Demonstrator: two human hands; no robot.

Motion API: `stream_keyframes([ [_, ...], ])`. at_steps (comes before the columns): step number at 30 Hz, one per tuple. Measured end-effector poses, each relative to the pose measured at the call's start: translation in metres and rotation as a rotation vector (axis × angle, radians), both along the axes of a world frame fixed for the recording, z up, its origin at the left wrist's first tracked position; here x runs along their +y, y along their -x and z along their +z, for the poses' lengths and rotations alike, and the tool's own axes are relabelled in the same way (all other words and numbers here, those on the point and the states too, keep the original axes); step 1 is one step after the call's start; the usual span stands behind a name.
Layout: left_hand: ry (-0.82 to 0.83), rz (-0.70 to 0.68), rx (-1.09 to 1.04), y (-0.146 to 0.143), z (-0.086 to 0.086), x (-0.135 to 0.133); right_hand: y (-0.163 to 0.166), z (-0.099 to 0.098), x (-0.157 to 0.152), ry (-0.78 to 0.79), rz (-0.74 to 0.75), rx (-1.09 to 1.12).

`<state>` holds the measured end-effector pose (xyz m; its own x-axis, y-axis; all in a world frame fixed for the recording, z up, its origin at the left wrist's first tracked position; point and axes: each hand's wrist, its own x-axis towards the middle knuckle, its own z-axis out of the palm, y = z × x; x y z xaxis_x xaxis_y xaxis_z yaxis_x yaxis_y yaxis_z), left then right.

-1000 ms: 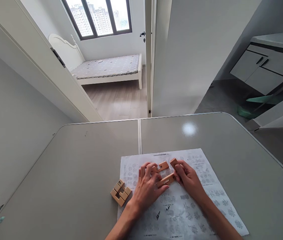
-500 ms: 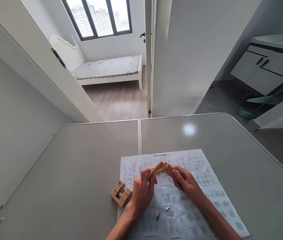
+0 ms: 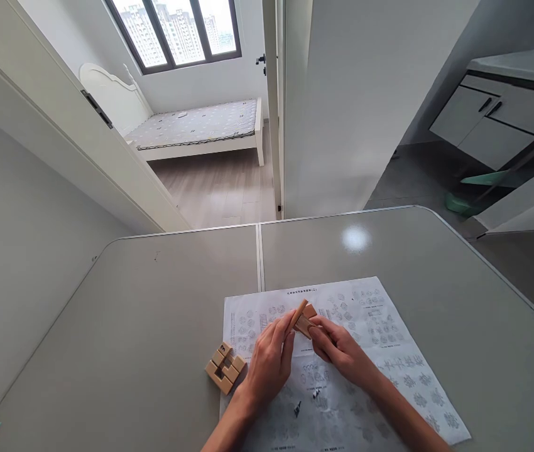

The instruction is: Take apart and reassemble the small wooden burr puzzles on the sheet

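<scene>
Wooden pieces (image 3: 303, 325) sit pinched by left hand (image 3: 269, 360), right hand (image 3: 342, 353).

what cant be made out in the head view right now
- How the wooden pieces fit together: left hand and right hand cover parts of them.
- Most text and diagrams on the printed sheet: too small and blurred to read.
- The sheet's near edge, mostly, and the near side of the table: cut off by the picture's bottom.
</scene>
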<state>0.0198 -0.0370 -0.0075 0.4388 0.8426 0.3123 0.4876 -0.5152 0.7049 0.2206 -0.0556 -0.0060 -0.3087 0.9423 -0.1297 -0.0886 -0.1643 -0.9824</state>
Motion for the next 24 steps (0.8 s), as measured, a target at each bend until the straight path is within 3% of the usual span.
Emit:
stream_keyframes([
  [24,-0.042,-0.112,-0.008,0.0055,-0.0017,0.0018,-0.0017,-0.0076,0.0002,-0.035,0.014,-0.028],
])
